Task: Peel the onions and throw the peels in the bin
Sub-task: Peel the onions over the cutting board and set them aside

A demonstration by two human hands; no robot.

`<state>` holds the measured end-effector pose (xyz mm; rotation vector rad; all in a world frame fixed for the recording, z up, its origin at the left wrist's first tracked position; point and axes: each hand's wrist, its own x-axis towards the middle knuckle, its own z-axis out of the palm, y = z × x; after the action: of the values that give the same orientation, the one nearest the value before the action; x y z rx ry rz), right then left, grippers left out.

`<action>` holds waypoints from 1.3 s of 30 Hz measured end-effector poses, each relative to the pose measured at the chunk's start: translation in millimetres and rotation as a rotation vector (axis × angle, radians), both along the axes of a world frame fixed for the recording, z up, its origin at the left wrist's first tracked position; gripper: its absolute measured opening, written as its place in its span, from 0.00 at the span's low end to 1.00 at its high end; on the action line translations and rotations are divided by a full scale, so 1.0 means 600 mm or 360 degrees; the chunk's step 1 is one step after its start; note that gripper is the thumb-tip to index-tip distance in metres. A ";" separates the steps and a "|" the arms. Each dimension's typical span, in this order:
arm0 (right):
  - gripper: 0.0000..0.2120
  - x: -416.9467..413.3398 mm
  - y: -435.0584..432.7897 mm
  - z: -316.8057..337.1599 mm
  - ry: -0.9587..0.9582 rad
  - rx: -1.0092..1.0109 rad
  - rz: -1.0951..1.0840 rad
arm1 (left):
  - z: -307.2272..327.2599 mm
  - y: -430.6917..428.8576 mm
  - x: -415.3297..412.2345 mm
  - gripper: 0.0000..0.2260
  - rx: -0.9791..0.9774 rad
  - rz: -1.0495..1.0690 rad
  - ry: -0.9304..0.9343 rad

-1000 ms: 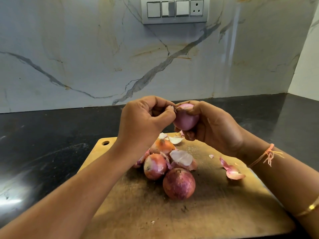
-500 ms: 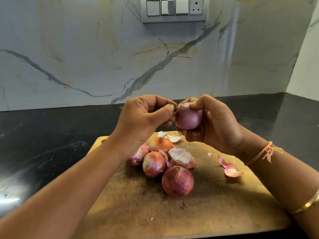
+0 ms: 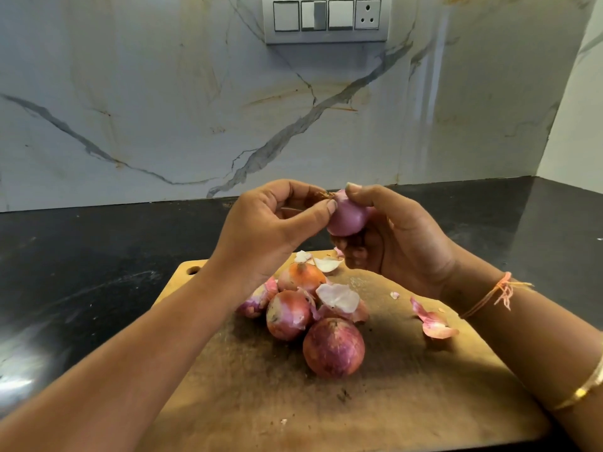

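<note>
Right hand (image 3: pixel 401 243) cups the smooth pink peeled onion (image 3: pixel 347 216) in the air over the 12 o'clock edge of the wooden cutting board (image 3: pixel 391 402), fingers (image 3: pixel 362 190) curled round it. Left hand (image 3: pixel 261 236) pinches the brown dry tip (image 3: pixel 323 194) at the onion's 10 o'clock. Pile of unpeeled reddish onions (image 3: pixel 333 347) sits at board centre. Loose pink peel (image 3: pixel 434 322) lies at the board's 3 o'clock. Board is on the black table (image 3: pixel 98 256).

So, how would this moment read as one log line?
step: peeling | right hand: holds onion | left hand: pinches its tip | peels: on cutting board
</note>
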<state>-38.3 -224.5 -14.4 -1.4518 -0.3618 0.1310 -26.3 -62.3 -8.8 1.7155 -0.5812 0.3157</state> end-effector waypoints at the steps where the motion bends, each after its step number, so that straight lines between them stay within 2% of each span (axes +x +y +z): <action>1: 0.19 0.000 0.001 -0.001 -0.0020 -0.0005 0.0001 | 0.001 -0.001 -0.001 0.06 -0.0012 0.0014 0.0009; 6: 0.19 0.003 0.003 -0.004 -0.0042 0.0007 0.0037 | 0.002 0.000 -0.004 0.02 -0.0158 -0.0012 0.0072; 15: 0.19 -0.004 0.005 0.000 0.0034 -0.0044 0.0085 | -0.002 -0.004 0.002 0.03 0.0009 0.0225 -0.0250; 19: 0.20 -0.005 -0.001 0.005 0.0135 0.0007 0.0211 | -0.001 -0.003 0.004 0.02 0.0049 0.0225 -0.0258; 21: 0.20 -0.005 -0.001 0.004 0.0138 -0.0009 0.0231 | -0.003 -0.004 0.004 0.04 0.0047 0.0245 -0.0240; 24: 0.24 0.003 0.005 -0.005 -0.0042 -0.0183 0.0111 | -0.005 -0.003 0.008 0.03 0.0020 0.0334 -0.0211; 30: 0.29 0.001 0.015 -0.008 -0.0734 -0.0777 -0.0331 | -0.003 0.000 0.012 0.05 -0.0067 0.0417 -0.0159; 34: 0.20 0.003 0.008 -0.010 -0.0975 -0.0758 -0.0521 | -0.005 0.000 0.014 0.03 -0.0100 0.0318 -0.0102; 39: 0.12 -0.001 0.010 -0.006 -0.0774 -0.0446 -0.0427 | -0.006 0.003 0.019 0.03 -0.0082 0.0220 -0.0134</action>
<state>-39.1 -218.5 -17.7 -1.7919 -0.5535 -0.4098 -14.7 -60.3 -12.6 1.7022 -0.5121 0.4990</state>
